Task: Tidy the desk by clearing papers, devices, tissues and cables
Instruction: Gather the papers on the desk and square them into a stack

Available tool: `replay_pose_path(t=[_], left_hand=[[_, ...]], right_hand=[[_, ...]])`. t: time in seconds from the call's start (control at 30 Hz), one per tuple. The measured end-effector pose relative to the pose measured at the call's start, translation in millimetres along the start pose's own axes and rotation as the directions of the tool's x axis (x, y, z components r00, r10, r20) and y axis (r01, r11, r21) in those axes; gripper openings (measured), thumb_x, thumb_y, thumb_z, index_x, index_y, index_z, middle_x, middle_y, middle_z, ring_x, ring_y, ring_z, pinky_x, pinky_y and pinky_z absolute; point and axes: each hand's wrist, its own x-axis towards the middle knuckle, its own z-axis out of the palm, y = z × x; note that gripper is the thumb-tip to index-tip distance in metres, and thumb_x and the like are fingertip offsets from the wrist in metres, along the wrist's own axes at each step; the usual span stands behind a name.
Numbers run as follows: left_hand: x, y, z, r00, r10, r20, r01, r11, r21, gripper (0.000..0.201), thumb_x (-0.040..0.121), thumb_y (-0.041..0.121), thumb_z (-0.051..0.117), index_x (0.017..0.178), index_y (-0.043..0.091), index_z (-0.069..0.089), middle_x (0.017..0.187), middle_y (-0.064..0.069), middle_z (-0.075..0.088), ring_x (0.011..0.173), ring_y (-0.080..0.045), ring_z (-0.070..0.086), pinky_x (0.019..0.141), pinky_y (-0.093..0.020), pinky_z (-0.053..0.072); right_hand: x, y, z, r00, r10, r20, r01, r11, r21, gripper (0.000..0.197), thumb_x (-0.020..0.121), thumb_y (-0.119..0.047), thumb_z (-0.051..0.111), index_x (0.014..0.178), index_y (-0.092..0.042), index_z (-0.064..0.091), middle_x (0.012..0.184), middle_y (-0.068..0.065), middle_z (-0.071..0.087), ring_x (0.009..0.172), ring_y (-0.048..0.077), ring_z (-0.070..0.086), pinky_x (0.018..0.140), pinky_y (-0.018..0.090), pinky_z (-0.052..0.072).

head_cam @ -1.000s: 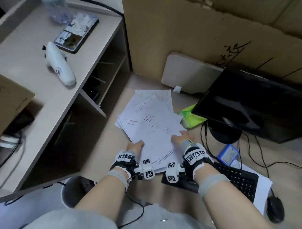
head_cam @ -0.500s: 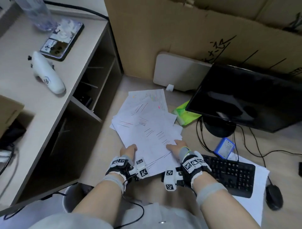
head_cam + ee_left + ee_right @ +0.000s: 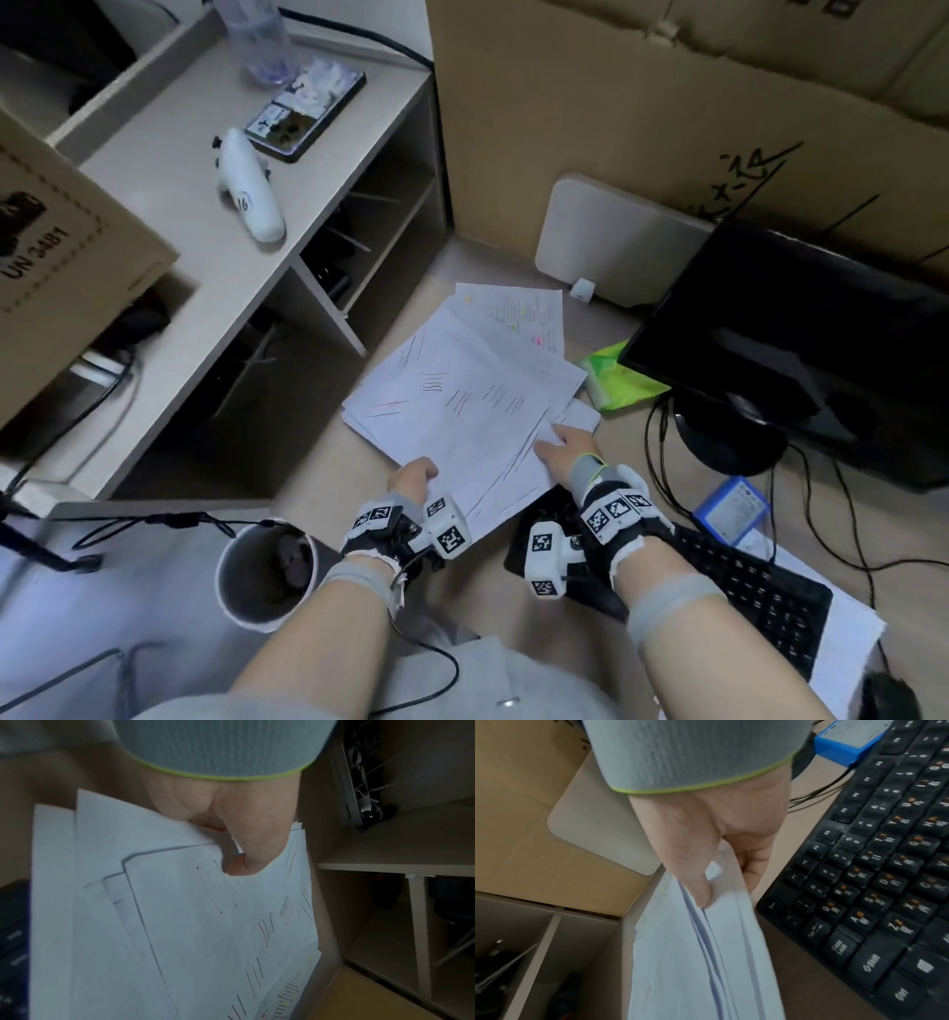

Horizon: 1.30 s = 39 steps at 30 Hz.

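Note:
A loose stack of white papers (image 3: pixel 462 401) with red and black pen strokes is held just above the desk, in front of me. My left hand (image 3: pixel 413 475) grips the stack's near left corner, thumb on top (image 3: pixel 241 860). My right hand (image 3: pixel 562 447) pinches the near right edge (image 3: pixel 721 892), thumb above and fingers below. The sheets (image 3: pixel 205 923) are fanned and uneven. A green tissue pack (image 3: pixel 613 383) lies right of the papers, by the monitor. A black keyboard (image 3: pixel 744 591) sits at the near right on another white sheet (image 3: pixel 847 663).
A black monitor (image 3: pixel 801 349) with trailing cables (image 3: pixel 662 447) stands at the right, a blue box (image 3: pixel 732 511) near its base. A raised shelf unit (image 3: pixel 215 288) at the left carries a white controller (image 3: pixel 251 198), a phone (image 3: pixel 305 115) and a bottle. A paper cup (image 3: pixel 264 575) stands near left. Cardboard (image 3: pixel 616 103) walls the back.
Both hands have lifted the paper stack's near edge and shifted it slightly; the sheets are drawn more together. The head view has swung to the left.

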Motion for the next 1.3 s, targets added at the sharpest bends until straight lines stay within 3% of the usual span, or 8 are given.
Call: replay_pose_path(t=[0.3,0.4,0.57,0.7,0.83,0.97,1.1,1.3], left_hand=[[13.5,25.7,7.0,0.996,-0.081,0.047,0.086,0.989,-0.123,0.021,0.087,0.009,0.056,0.067,0.005,0.05,0.064,-0.008,0.047,0.05,-0.021,0.037,0.049,-0.027,0.032],[26.9,43.7,10.5,0.994,-0.107,0.008,0.106,0.973,-0.206,0.014,0.087,0.015,0.057,0.082,0.002,0.056,0.077,-0.01,0.054,0.052,-0.022,0.037,0.051,-0.029,0.032],[52.7,78.4,10.6,0.99,-0.117,-0.084,0.095,0.97,-0.223,0.03,0.086,0.021,0.061,0.109,0.001,0.063,0.112,-0.016,0.068,0.055,-0.021,0.043,0.054,-0.029,0.034],[58.2,85.9,12.9,0.983,-0.159,-0.094,0.137,0.969,-0.205,0.018,0.082,0.02,0.061,0.093,0.006,0.061,0.066,-0.009,0.05,0.05,-0.02,0.04,0.05,-0.026,0.033],[64.6,90.3,18.8,0.978,-0.193,-0.081,0.172,0.961,-0.217,0.016,0.074,0.019,0.061,0.08,0.009,0.05,0.059,-0.006,0.037,0.048,-0.018,0.032,0.048,-0.022,0.032],[59.9,93.0,25.3,0.986,-0.154,-0.058,0.143,0.977,-0.157,0.02,0.077,0.021,0.062,0.087,0.008,0.05,0.062,-0.005,0.038,0.05,-0.019,0.034,0.05,-0.023,0.03],[48.7,91.2,29.3,0.995,-0.036,-0.091,0.031,0.998,-0.052,0.026,0.091,0.017,0.058,0.109,0.003,0.045,0.084,-0.013,0.053,0.062,-0.021,0.046,0.063,-0.029,0.036],[31.1,77.2,19.8,0.998,0.016,-0.064,-0.023,0.994,-0.107,0.053,0.086,0.02,0.067,0.129,-0.002,0.045,0.101,-0.013,0.057,0.084,-0.027,0.051,0.072,-0.033,0.039]], right_hand=[[36.4,-49.0,-11.4,0.991,-0.051,-0.122,0.053,0.998,0.017,0.047,0.085,-0.013,0.051,0.129,-0.03,0.055,0.124,-0.005,0.06,0.114,0.02,0.058,0.096,0.029,0.046],[83.0,-50.1,-9.1,0.991,-0.036,-0.131,0.034,0.999,-0.021,0.059,0.078,-0.031,0.058,0.136,-0.029,0.048,0.137,-0.002,0.057,0.131,0.026,0.049,0.105,0.045,0.043],[92.3,-100.2,-18.1,0.987,-0.065,-0.147,0.022,0.96,-0.279,0.069,0.081,-0.041,0.06,0.144,-0.024,0.039,0.146,0.002,0.047,0.136,0.028,0.041,0.111,0.042,0.036],[101.5,-108.8,-14.6,0.987,-0.079,-0.141,0.019,0.923,-0.384,0.068,0.064,-0.058,0.052,0.126,-0.031,0.048,0.126,0.001,0.06,0.118,0.029,0.053,0.1,0.041,0.043],[103.9,-110.0,-3.0,0.999,0.036,-0.033,-0.045,0.923,-0.381,0.084,0.061,-0.064,0.047,0.137,-0.029,0.041,0.131,0.001,0.055,0.126,0.031,0.048,0.103,0.04,0.039],[86.7,-110.3,-2.9,0.989,0.08,0.126,-0.019,0.905,-0.425,0.036,0.083,-0.042,0.05,0.11,-0.019,0.059,0.106,0.003,0.063,0.096,0.028,0.063,0.08,0.031,0.049],[64.7,-100.3,-4.6,0.99,0.081,0.118,-0.032,0.931,-0.364,0.027,0.079,-0.031,0.058,0.103,-0.019,0.062,0.094,0.004,0.065,0.084,0.026,0.063,0.069,0.027,0.048],[36.7,-75.6,-6.2,0.991,0.057,0.12,-0.047,0.996,-0.082,0.036,0.081,-0.015,0.068,0.116,-0.012,0.063,0.109,0.01,0.067,0.1,0.029,0.064,0.086,0.033,0.052]])
